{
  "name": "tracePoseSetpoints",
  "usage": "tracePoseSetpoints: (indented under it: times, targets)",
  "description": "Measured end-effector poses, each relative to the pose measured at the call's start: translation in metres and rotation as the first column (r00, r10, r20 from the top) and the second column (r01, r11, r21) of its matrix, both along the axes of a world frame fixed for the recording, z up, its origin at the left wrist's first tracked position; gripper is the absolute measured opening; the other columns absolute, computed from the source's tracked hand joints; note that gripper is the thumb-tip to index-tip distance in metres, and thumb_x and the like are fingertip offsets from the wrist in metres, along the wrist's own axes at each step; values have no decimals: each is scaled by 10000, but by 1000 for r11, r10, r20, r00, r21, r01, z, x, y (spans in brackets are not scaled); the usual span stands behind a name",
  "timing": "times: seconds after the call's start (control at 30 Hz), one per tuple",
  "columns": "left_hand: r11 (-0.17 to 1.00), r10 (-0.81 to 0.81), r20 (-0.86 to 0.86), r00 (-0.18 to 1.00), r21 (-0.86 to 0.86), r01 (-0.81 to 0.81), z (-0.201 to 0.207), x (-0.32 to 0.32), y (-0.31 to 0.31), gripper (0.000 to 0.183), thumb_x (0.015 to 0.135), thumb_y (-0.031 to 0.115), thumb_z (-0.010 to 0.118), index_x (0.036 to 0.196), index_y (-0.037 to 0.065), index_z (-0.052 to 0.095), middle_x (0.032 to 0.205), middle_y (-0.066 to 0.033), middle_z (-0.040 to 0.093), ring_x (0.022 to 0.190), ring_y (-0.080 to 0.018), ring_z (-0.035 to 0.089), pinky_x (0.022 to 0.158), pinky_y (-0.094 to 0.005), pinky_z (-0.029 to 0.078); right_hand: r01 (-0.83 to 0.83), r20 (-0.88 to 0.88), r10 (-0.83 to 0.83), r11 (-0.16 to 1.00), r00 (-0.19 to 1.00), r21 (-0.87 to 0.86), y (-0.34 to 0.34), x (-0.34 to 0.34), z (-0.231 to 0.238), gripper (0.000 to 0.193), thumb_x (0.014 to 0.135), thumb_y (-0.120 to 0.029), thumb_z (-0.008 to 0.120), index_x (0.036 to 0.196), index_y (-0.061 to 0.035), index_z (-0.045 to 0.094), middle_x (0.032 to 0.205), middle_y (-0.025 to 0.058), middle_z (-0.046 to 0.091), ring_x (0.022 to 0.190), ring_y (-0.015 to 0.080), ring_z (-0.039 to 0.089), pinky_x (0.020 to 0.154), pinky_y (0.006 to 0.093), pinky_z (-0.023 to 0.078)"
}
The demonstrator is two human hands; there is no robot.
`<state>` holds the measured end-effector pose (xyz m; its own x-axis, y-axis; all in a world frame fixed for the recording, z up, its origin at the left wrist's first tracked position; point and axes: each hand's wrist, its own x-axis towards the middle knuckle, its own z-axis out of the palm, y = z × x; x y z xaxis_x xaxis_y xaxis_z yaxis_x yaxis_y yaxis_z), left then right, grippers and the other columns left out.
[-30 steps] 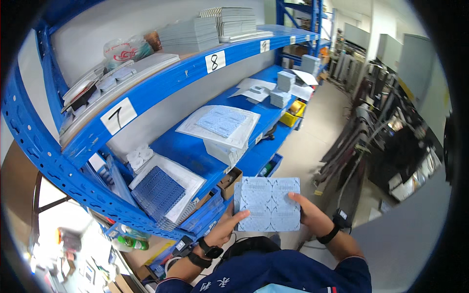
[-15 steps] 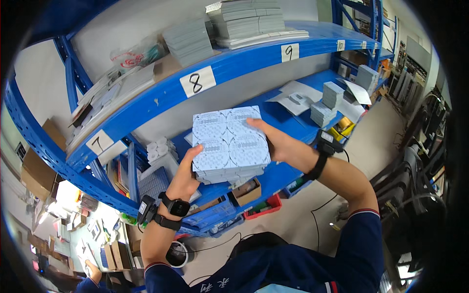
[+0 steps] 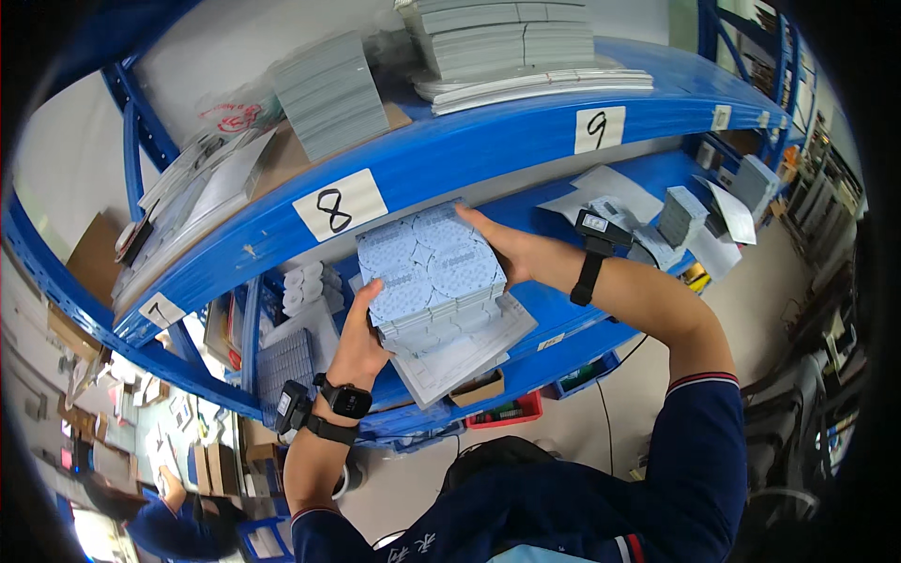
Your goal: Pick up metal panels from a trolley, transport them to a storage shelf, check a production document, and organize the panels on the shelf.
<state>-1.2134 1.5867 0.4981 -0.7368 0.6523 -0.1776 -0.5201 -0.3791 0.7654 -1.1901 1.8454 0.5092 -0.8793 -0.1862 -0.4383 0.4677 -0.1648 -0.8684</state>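
Hands on a stack of pale blue patterned sheets (image 3: 430,272), one at each side. Left hand (image 3: 359,340) clasps the lower left edge, thumb laid up along the side, fingers wrapped underneath and out of sight. Right hand (image 3: 511,251) is spread fairly wide along the far right edge, fingers flat against the top corner, palm pressing the side. The stack is tilted, its patterned top facing the camera, and sits at the mouth of the middle shelf (image 3: 554,310), just below the upper blue beam (image 3: 488,155). It rests on or just above a larger flat white tray (image 3: 469,352) lying on that shelf; contact cannot be told.

Both wrists carry black bands: a watch (image 3: 348,401) and a small black device (image 3: 293,405) on the left, a similar strapped device (image 3: 596,227) on the right. Sleeves are dark navy with a red and white cuff stripe.

White rectangular label cards with black handwritten digits are fixed to the beam: one (image 3: 339,205) directly above the stack, one (image 3: 599,129) to the right, one (image 3: 162,310) at lower left. On the top shelf, a grey stack of flat packs (image 3: 330,94) and a taller grey stack (image 3: 511,42). To the right on the middle shelf, small grey boxes (image 3: 680,214) and loose white sheets (image 3: 601,192). Below the shelf, a red bin (image 3: 511,413) beside a brown carton (image 3: 479,388).
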Motion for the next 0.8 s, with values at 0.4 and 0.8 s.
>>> tracePoseSetpoints:
  times: [0.4, 0.8]
  targets:
    - [996, 83, 6, 997, 16, -83, 2, -14, -5, 564, 836, 324, 596, 1317, 65, 456, 1305, -123, 511, 1180, -286, 497, 983, -442, 399, 14, 66, -3, 986, 998, -168, 6, 26, 14, 1167, 690, -855, 412, 1435, 14, 187, 1435, 270, 231, 1327, 400, 256, 1010, 613, 246]
    - [909, -286, -105, 952, -345, 235, 14, -106, -7, 664, 780, 314, 623, 1338, 10, 428, 1293, -155, 522, 1165, -291, 523, 999, -418, 408, 266, 79, -273, 770, 959, -580, -38, 102, -25, 1111, 772, -811, 340, 1452, 26, 72, 1454, 190, 199, 1348, 334, 249, 1062, 521, 302]
